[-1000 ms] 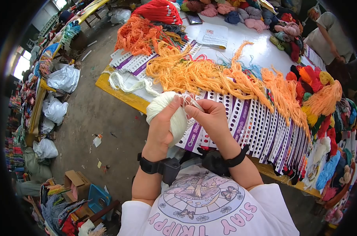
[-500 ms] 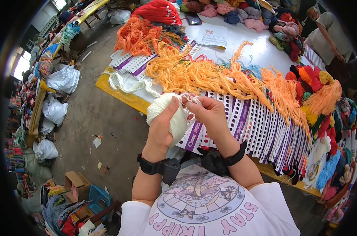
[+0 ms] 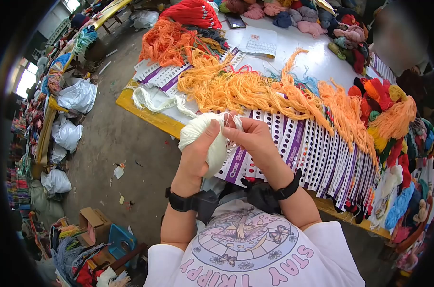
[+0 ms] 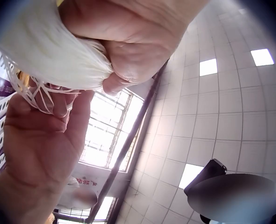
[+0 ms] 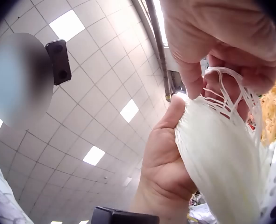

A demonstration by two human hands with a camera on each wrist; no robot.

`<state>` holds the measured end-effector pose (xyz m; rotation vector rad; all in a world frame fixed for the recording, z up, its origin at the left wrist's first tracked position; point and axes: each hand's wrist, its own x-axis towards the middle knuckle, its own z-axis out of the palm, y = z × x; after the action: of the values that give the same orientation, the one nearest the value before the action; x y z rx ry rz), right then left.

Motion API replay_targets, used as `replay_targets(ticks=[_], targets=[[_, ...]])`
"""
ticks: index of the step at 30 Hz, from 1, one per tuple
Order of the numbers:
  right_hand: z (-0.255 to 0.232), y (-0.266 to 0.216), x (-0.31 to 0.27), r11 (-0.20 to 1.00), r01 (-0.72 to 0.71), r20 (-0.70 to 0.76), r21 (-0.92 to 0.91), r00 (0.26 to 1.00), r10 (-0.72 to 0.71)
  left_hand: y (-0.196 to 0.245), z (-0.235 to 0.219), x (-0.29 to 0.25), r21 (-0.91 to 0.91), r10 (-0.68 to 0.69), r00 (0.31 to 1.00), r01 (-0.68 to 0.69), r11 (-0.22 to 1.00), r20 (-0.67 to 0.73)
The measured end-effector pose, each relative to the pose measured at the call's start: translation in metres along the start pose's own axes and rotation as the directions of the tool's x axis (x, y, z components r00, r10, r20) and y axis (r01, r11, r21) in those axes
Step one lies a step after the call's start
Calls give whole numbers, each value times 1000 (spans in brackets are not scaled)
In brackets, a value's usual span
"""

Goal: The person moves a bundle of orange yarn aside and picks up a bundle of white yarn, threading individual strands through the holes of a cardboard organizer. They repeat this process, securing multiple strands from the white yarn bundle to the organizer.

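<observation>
A thick skein of cream-white thread [image 3: 216, 152] is gripped by my left hand [image 3: 197, 148], its thumb laid along the near face. My right hand [image 3: 256, 138] pinches several strands at the skein's upper right side. In the right wrist view, loose strands [image 5: 231, 93] loop over the right fingers and fan out from the skein [image 5: 217, 149]. From the left wrist view, the strands [image 4: 39, 95] stretch between the bundle and the right fingertips [image 4: 58, 105]. A white tail of thread [image 3: 154, 103] trails from the skein onto the table's left corner.
Below the hands, a row of punched white and purple cards [image 3: 293, 143] lines the table edge [image 3: 154, 117]. Orange thread [image 3: 241, 91] lies across them. Red-orange bundles [image 3: 164, 45], a phone [image 3: 235, 21] and a paper booklet [image 3: 259, 42] sit farther back. White bags [image 3: 78, 95] stand on the floor at left.
My right fingers have shifted slightly at the strands, drawing them apart beside the skein. The left hand keeps its hold almost unmoved.
</observation>
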<state>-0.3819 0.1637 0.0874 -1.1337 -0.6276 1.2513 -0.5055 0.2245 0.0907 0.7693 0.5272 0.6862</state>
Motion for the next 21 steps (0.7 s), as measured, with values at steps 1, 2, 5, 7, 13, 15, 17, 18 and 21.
replay_targets(ticks=[1, 2, 5, 7, 13, 15, 17, 18, 21], targets=[[-3, 4, 2, 1000, 2, 7, -9, 1000, -2, 0, 2, 0, 1, 11, 999, -11, 1000, 34], [-4, 6, 2, 1000, 5, 15, -18, 1000, -4, 1, 3, 1, -28, 0, 999, 1, 1000, 40], [-2, 2, -1, 994, 0, 7, 106, 1000, 0, 3, 3, 0, -87, -16, 999, 20, 996, 44], [0, 0, -3, 995, -3, -6, 102, 1000, 4, 5, 3, -1, -94, -11, 999, 14, 995, 33], [-9, 10, 0, 995, -4, -23, 103, 1000, 6, 4, -4, 1, -77, -19, 1000, 19, 997, -4], [-6, 10, -1, 995, 26, -31, 101, 999, -23, -1, -7, 1, -10, -3, 1000, 3, 1000, -8], [-1, 9, -2, 995, 67, -42, 79, 997, -64, -2, -7, 1, 5, 15, 1000, -15, 1000, 3], [-1, 9, -2, 994, 82, -40, 72, 996, -79, -3, -5, 0, -13, 24, 1000, -24, 1000, 15], [-1, 10, -2, 993, 86, -37, 75, 996, -84, -3, -4, 1, -49, 33, 999, -32, 998, 15]])
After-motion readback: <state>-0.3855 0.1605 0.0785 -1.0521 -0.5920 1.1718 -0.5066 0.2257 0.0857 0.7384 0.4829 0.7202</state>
